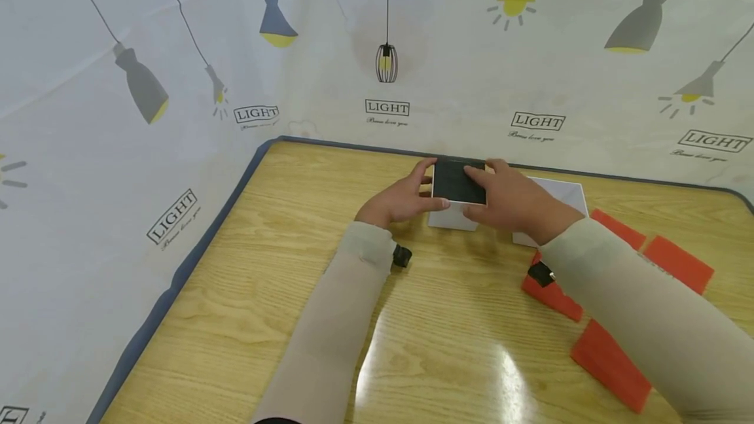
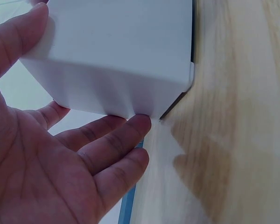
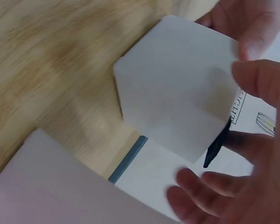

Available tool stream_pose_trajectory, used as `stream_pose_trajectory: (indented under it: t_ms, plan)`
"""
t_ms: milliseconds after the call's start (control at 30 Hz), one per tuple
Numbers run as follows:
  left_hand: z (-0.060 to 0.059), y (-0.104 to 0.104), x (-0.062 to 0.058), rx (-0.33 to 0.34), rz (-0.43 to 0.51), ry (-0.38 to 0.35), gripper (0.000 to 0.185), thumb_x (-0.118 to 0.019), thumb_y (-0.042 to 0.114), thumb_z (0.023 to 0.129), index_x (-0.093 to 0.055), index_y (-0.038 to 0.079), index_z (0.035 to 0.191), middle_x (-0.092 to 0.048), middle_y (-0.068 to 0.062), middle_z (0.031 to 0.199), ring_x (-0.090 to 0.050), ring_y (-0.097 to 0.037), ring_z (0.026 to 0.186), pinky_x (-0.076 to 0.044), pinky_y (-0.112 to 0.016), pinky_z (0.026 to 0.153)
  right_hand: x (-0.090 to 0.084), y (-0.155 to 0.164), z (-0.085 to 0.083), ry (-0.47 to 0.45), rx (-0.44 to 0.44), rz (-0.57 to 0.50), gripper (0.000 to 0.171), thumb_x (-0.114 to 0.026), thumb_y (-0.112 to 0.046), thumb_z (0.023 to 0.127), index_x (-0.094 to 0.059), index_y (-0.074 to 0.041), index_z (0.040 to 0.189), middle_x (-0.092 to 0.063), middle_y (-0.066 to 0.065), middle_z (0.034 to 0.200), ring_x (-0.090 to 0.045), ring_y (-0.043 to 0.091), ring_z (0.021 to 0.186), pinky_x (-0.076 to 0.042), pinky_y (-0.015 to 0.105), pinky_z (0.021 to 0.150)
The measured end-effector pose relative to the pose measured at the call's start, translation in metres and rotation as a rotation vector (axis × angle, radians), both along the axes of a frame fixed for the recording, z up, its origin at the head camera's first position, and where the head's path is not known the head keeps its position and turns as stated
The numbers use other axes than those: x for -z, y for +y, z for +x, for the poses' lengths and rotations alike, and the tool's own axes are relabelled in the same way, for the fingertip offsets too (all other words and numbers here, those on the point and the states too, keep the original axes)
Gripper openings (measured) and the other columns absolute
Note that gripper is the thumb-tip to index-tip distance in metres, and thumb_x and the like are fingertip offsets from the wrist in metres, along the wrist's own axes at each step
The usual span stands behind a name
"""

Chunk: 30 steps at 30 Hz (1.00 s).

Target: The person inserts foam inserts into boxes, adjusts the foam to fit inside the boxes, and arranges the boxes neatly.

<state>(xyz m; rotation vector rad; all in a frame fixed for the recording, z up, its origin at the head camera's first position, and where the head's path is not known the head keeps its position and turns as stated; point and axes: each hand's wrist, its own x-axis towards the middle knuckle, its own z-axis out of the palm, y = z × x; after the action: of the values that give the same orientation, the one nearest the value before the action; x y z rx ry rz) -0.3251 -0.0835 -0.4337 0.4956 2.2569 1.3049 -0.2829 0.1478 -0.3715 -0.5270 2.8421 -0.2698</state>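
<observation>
A small white box (image 1: 452,217) with a black top face (image 1: 456,182) sits at the far middle of the wooden table (image 1: 448,319). My left hand (image 1: 425,186) grips its left side, thumb on the near face and fingers along the far edge. My right hand (image 1: 487,194) holds the right side, with fingers lying over the black top and the thumb on the near face. In the left wrist view the white box (image 2: 116,51) fills the top, with my fingers (image 2: 130,135) at its lower edge. The right wrist view shows the box (image 3: 177,88) between my fingers (image 3: 256,79).
A flat white lid (image 1: 562,196) lies just right of the box, partly behind my right hand. Several red flat pieces (image 1: 677,264) (image 1: 612,365) lie on the table's right side. A printed curtain (image 1: 177,84) hangs along the table's blue left and far edges.
</observation>
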Motion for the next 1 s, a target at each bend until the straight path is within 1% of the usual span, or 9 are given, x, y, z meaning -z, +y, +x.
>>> stream_pose_trajectory:
  t_ms: [33, 100, 133, 200, 267, 367, 467, 600, 1000]
  plan:
    - [0.000, 0.000, 0.000, 0.000, 0.000, 0.000, 0.102, -0.073, 0.043, 0.100, 0.000, 0.033, 0.170, -0.024, -0.011, 0.174, -0.038, -0.031, 0.155, -0.036, -0.050, 0.123, 0.001, 0.000, 0.001, 0.030, -0.006, -0.002, 0.087, -0.069, -0.046, 0.098, -0.030, -0.011, 0.168, -0.022, 0.031, 0.167, -0.043, 0.052, 0.143, -0.046, 0.064, 0.108]
    - [0.000, 0.000, 0.000, -0.002, 0.002, 0.001, 0.101, -0.073, 0.043, 0.100, -0.001, 0.033, 0.170, -0.024, -0.011, 0.174, -0.039, -0.031, 0.155, -0.036, -0.050, 0.123, 0.004, 0.002, 0.002, 0.104, -0.047, -0.009, 0.089, -0.071, -0.046, 0.097, -0.029, -0.011, 0.168, -0.022, 0.026, 0.171, -0.033, 0.050, 0.152, -0.042, 0.064, 0.114]
    - [0.001, 0.000, 0.000, -0.003, 0.002, 0.002, 0.101, -0.073, 0.042, 0.100, -0.001, 0.033, 0.170, -0.025, -0.011, 0.174, -0.039, -0.031, 0.155, -0.036, -0.050, 0.123, 0.006, 0.003, 0.002, 0.135, -0.079, -0.008, 0.090, -0.072, -0.045, 0.096, -0.030, -0.011, 0.167, -0.022, 0.023, 0.172, -0.028, 0.047, 0.156, -0.038, 0.064, 0.117]
    - [0.001, 0.000, 0.000, -0.004, -0.001, 0.008, 0.100, -0.072, 0.042, 0.100, -0.002, 0.033, 0.170, -0.025, -0.011, 0.173, -0.040, -0.031, 0.154, -0.036, -0.049, 0.123, 0.009, 0.005, 0.002, 0.194, -0.172, 0.003, 0.090, -0.074, -0.043, 0.096, -0.030, -0.008, 0.167, -0.024, 0.018, 0.173, -0.022, 0.042, 0.160, -0.029, 0.063, 0.123]
    - [0.001, 0.000, 0.000, -0.004, -0.008, 0.015, 0.100, -0.072, 0.042, 0.100, -0.002, 0.033, 0.170, -0.026, -0.011, 0.173, -0.040, -0.030, 0.154, -0.035, -0.049, 0.124, 0.013, 0.008, 0.002, 0.234, -0.267, 0.031, 0.089, -0.074, -0.041, 0.096, -0.031, -0.006, 0.166, -0.027, 0.016, 0.173, -0.021, 0.038, 0.161, -0.022, 0.062, 0.127]
    - [0.001, 0.000, -0.001, -0.002, -0.016, 0.023, 0.101, -0.072, 0.042, 0.100, -0.001, 0.031, 0.170, -0.026, -0.012, 0.173, -0.040, -0.030, 0.154, -0.034, -0.050, 0.124, 0.014, 0.011, 0.002, 0.259, -0.359, 0.079, 0.087, -0.075, -0.039, 0.096, -0.034, -0.003, 0.164, -0.031, 0.016, 0.172, -0.025, 0.035, 0.160, -0.016, 0.061, 0.128]
    - [0.001, 0.000, 0.000, -0.001, -0.021, 0.026, 0.101, -0.072, 0.043, 0.100, 0.000, 0.031, 0.170, -0.026, -0.011, 0.173, -0.040, -0.030, 0.154, -0.033, -0.050, 0.125, 0.013, 0.013, 0.004, 0.260, -0.388, 0.101, 0.085, -0.075, -0.038, 0.096, -0.037, -0.002, 0.163, -0.033, 0.016, 0.170, -0.029, 0.035, 0.159, -0.016, 0.060, 0.129]
    - [0.001, 0.000, 0.000, 0.001, -0.020, 0.027, 0.101, -0.071, 0.044, 0.100, 0.000, 0.032, 0.170, -0.025, -0.011, 0.174, -0.040, -0.031, 0.154, -0.034, -0.050, 0.124, 0.012, 0.015, 0.004, 0.254, -0.399, 0.112, 0.082, -0.076, -0.035, 0.095, -0.041, 0.000, 0.160, -0.037, 0.018, 0.168, -0.033, 0.036, 0.157, -0.017, 0.061, 0.128]
    - [0.000, 0.000, 0.001, 0.000, -0.027, 0.025, 0.100, -0.071, 0.044, 0.100, -0.001, 0.034, 0.170, -0.024, -0.011, 0.174, -0.040, -0.030, 0.154, -0.034, -0.049, 0.124, 0.020, 0.014, -0.002, 0.228, -0.419, 0.123, 0.079, -0.076, -0.034, 0.095, -0.044, 0.000, 0.159, -0.042, 0.020, 0.165, -0.041, 0.037, 0.153, -0.023, 0.060, 0.127]
